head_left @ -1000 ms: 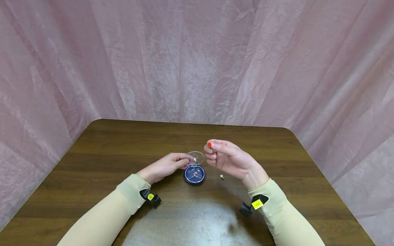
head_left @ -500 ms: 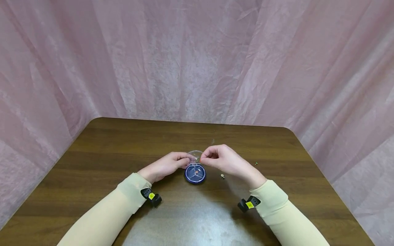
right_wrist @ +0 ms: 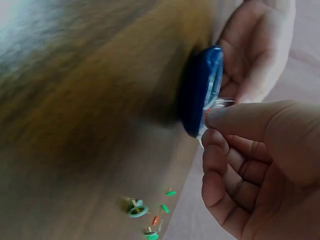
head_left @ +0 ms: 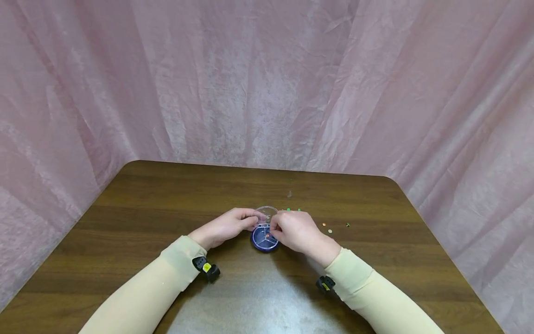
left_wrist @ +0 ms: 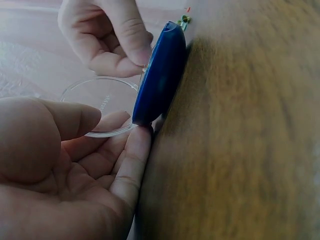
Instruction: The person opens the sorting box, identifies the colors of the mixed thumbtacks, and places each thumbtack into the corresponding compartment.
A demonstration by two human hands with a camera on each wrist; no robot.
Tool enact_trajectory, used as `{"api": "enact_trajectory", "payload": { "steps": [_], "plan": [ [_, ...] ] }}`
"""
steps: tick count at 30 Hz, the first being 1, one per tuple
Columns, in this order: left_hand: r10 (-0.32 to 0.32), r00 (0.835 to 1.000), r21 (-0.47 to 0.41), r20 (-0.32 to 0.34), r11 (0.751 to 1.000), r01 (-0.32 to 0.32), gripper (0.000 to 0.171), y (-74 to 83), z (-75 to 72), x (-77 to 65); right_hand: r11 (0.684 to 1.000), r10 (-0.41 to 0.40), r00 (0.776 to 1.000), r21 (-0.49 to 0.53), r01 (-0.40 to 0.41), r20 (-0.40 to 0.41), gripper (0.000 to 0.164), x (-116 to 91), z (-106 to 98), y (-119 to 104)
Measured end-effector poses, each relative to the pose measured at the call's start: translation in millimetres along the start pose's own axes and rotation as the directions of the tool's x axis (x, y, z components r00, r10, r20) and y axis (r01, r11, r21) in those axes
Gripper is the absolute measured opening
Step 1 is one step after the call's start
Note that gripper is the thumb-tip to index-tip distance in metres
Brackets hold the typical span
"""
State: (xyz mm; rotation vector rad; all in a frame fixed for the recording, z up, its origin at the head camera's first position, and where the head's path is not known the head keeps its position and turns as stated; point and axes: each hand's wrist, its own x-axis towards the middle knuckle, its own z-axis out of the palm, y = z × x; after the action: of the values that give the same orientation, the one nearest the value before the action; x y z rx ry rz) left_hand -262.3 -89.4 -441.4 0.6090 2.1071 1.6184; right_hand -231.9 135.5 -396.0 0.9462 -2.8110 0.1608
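A round blue case [head_left: 257, 244] with three compartments sits on the table, its clear lid [left_wrist: 95, 81] raised. My left hand [head_left: 228, 225] holds the lid at its left side, thumb on one face and fingers behind; its fingers also meet the case's edge in the left wrist view. An orange thumbtack [head_left: 267, 235] lies inside the case. At the case's right rim, my right hand [head_left: 298, 231] pinches another orange thumbtack [right_wrist: 207, 113] between thumb and index finger, only a sliver of it showing. The other right fingers are curled in.
Several loose thumbtacks lie right of the case: a green one [head_left: 348, 225], an orange one [head_left: 324, 224] and a pale one [head_left: 330, 231], with more green thumbtacks [head_left: 288, 209] behind the right hand. The wooden table [head_left: 187, 185] ends at a pink curtain [head_left: 258, 93].
My right hand has come down and left from its raised position, carrying the orange thumbtack to the case's rim. Thumbtacks at the right have come into view. The left hand stays on the lid.
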Motion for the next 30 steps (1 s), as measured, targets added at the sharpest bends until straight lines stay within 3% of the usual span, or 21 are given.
{"api": "enact_trajectory", "payload": {
  "steps": [8, 16, 23, 30],
  "plan": [
    [-0.013, 1.000, 0.009, -0.004, 1.000, 0.013, 0.033, 2.0, 0.0, 1.3, 1.000, -0.009, 1.000, -0.023, 0.008, -0.006, 0.006, -2.4, 3.9, 0.9],
    [-0.013, 1.000, 0.014, -0.007, 1.000, 0.013, 0.034, 3.1, -0.6, -1.3, 0.999, -0.017, 1.000, 0.039, 0.018, -0.026, 0.008, -7.1, -7.6, 15.5],
    [-0.006, 1.000, 0.021, -0.010, 1.000, 0.006, 0.032, 3.7, -0.6, -1.4, 0.991, 0.128, 0.989, 0.039, -0.126, -0.075, 0.007, -9.9, -23.5, 52.9],
    [-0.001, 1.000, 0.022, -0.016, 1.000, 0.002, 0.032, 0.3, 1.1, -0.5, 0.979, 0.200, 0.980, -0.031, -0.200, 0.008, 0.010, -0.9, -17.7, 78.3]
  ]
}}
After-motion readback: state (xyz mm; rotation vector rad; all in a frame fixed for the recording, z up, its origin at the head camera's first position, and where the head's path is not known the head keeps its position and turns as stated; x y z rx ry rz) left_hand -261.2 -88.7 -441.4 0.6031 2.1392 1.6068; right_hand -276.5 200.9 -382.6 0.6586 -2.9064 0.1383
